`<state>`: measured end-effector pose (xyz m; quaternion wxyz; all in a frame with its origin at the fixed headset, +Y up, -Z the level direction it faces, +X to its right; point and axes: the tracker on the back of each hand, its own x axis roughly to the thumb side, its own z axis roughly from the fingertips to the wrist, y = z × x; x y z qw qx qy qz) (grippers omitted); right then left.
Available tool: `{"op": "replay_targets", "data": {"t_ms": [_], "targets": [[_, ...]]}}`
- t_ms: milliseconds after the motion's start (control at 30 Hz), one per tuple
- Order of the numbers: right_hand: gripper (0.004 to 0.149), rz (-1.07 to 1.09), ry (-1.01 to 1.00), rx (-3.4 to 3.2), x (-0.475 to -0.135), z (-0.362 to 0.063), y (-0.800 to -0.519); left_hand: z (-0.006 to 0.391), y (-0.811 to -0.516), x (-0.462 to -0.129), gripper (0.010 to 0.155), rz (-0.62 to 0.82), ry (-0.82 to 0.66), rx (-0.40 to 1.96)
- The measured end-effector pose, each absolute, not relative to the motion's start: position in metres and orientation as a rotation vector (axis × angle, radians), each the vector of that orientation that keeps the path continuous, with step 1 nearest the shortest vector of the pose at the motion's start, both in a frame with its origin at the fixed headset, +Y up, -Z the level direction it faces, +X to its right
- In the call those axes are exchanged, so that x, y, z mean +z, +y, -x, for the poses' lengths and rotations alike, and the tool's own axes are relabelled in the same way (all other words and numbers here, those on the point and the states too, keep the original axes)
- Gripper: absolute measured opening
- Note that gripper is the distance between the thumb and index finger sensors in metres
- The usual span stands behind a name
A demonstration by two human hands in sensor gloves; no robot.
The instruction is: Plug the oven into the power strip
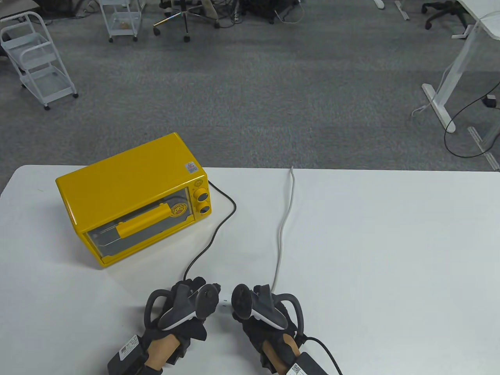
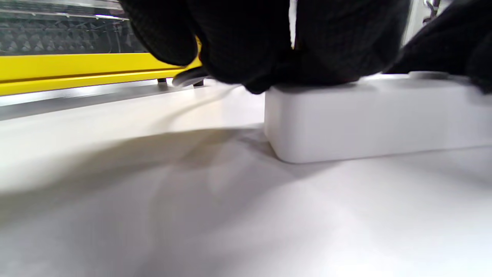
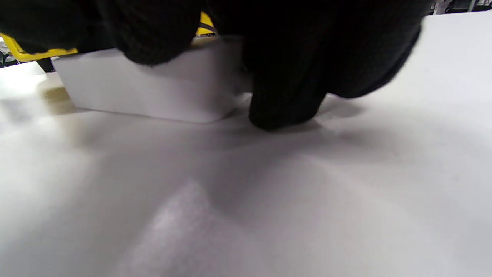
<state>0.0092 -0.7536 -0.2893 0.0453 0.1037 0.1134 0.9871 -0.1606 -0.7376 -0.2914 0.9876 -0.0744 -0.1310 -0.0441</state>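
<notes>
The yellow oven stands on the left of the white table. Its black cord runs forward and ends under my left hand. The white power strip lies between my hands, mostly hidden by the trackers. In the left wrist view my left fingers are bunched on top of the strip's end; the plug itself is hidden beneath them. My right hand holds the strip's other end. In the right wrist view its fingers drape over the strip, with one fingertip on the table.
The strip's grey cable runs from my right hand to the table's far edge. The oven's lower front is close behind my left hand. Beyond the table are grey carpet, carts and a desk leg.
</notes>
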Motion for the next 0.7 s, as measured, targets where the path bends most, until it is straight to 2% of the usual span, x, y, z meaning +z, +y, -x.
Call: {"op": "replay_targets", "data": {"t_ms": [167,300,467,700], "targets": [[0.072,-0.316,0.341,3.010,-0.289,-0.010,-0.754,0.187,-0.726,-0.285,0.072,0.102,-0.235,0.006],[0.073,-0.346,0.325,3.019,-0.286,-0.011,-0.757,0.231,-0.721,-0.282,0.078,0.094,-0.148,0.131],[0.074,-0.414,0.267,3.063,-0.280,-0.012,-0.757,0.273,-0.737,-0.277,0.081,0.173,-0.068,0.200],[0.076,-0.429,0.252,3.093,-0.277,-0.016,-0.756,0.283,-0.764,-0.287,0.087,0.298,-0.024,0.170]]}}
